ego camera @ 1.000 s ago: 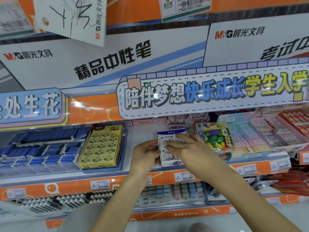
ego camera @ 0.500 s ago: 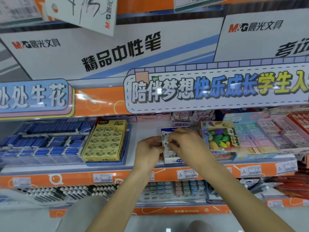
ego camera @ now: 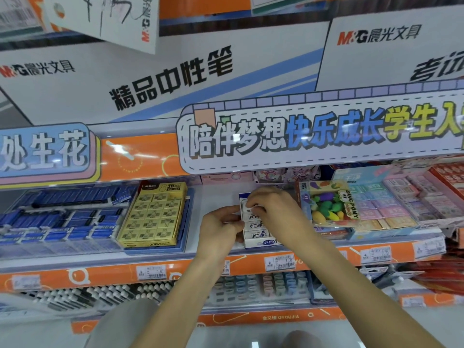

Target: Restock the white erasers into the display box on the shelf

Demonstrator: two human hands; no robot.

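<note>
A small white display box point(ego camera: 261, 242) with blue print sits on the shelf between the yellow eraser box and a toy pack. White erasers point(ego camera: 255, 226) with blue lettering lie stacked inside it. My left hand point(ego camera: 221, 228) presses against the box's left side, fingers curled on its edge. My right hand point(ego camera: 273, 209) reaches over the box's top, its fingertips pinching a white eraser point(ego camera: 247, 206) at the upper left corner. My right hand hides most of the box's right half.
A yellow 2B eraser box point(ego camera: 153, 216) and blue eraser trays point(ego camera: 60, 217) lie to the left. A colourful DING PONY pack point(ego camera: 329, 205) and pastel eraser boxes point(ego camera: 396, 204) crowd the right. An orange price rail point(ego camera: 160, 271) runs below; a banner point(ego camera: 313, 134) overhangs the shelf.
My right hand moved from lying flat over the box to pinching an eraser at its top left corner. My left hand stayed on the box's left side. The view shifted slightly.
</note>
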